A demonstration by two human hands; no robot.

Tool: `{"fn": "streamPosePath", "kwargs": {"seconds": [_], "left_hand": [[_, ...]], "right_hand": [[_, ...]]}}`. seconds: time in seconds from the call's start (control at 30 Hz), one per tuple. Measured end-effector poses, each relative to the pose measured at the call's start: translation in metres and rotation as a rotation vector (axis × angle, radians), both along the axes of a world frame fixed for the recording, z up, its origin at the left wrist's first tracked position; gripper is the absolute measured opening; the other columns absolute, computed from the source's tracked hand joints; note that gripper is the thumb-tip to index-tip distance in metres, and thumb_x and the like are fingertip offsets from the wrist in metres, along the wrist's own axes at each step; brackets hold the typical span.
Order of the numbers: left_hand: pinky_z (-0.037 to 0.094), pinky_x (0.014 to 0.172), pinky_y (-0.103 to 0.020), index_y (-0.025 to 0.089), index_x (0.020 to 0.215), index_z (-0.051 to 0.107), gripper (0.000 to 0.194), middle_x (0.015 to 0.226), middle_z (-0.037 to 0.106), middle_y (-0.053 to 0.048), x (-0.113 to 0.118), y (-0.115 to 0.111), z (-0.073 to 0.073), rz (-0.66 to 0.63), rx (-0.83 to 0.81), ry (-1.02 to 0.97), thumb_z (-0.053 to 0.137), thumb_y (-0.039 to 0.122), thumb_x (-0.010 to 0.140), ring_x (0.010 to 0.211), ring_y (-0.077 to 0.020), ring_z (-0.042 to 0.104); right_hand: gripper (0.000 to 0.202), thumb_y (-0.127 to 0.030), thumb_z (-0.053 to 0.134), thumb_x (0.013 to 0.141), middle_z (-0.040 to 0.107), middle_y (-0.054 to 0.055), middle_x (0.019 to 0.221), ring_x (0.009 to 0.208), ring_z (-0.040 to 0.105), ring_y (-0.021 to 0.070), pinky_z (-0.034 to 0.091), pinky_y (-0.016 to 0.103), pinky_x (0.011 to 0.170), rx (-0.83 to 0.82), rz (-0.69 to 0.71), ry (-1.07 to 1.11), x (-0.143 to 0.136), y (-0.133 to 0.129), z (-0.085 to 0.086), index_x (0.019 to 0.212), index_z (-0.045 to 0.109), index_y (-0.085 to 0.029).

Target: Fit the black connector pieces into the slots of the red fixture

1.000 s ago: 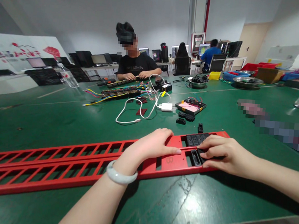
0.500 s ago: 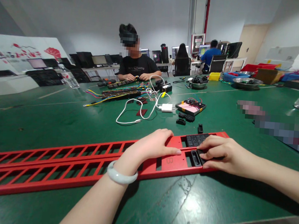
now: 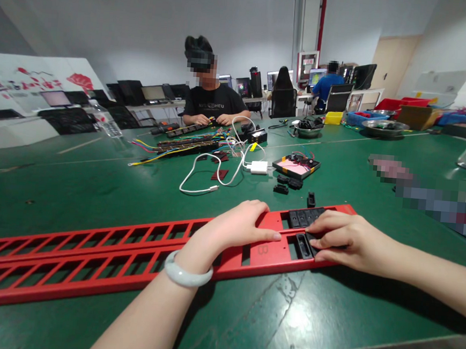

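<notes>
A long red slotted frame (image 3: 89, 252) lies across the green table (image 3: 74, 183) in front of me. My left hand (image 3: 239, 229), with a pale bangle on the wrist, rests flat on the frame's right part. At the frame's right end my right hand (image 3: 343, 239) presses its fingers down on a black insert, which they mostly hide. A second black insert (image 3: 303, 245) shows in the slot just left of my fingers. More black inserts (image 3: 303, 217) fill the far row's end slots.
Loose black parts (image 3: 289, 183), a small tray (image 3: 296, 166), a white charger and cable (image 3: 258, 167) and coloured wires (image 3: 179, 146) lie beyond the frame. A person in black (image 3: 212, 100) works across the table. Metal bowls (image 3: 384, 127) and bins stand far right.
</notes>
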State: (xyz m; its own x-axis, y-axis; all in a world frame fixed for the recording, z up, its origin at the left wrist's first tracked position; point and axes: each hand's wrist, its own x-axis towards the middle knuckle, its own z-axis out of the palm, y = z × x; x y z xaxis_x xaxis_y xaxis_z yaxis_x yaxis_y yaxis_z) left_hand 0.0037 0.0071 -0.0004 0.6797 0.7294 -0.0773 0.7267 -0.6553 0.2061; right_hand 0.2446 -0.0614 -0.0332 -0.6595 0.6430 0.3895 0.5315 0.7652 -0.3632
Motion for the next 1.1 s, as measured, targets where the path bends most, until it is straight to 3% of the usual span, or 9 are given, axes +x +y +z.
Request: {"fn": "streamPosePath", "kwargs": {"seconds": [1.1], "left_hand": [[0.038,0.072,-0.029,0.02,0.099,0.051,0.056,0.096,0.054,-0.006,0.0023,-0.0013,0.0017,0.03,-0.018,0.001,0.045,0.065,0.066,0.086,-0.0211,0.05]], "right_hand": [[0.017,-0.024,0.052,0.078,0.062,0.012,0.097,0.089,0.055,0.0178,0.047,0.032,0.076,0.07,0.012,-0.004,-0.0012,-0.0022,-0.0016,0.076,0.066,-0.017]]}}
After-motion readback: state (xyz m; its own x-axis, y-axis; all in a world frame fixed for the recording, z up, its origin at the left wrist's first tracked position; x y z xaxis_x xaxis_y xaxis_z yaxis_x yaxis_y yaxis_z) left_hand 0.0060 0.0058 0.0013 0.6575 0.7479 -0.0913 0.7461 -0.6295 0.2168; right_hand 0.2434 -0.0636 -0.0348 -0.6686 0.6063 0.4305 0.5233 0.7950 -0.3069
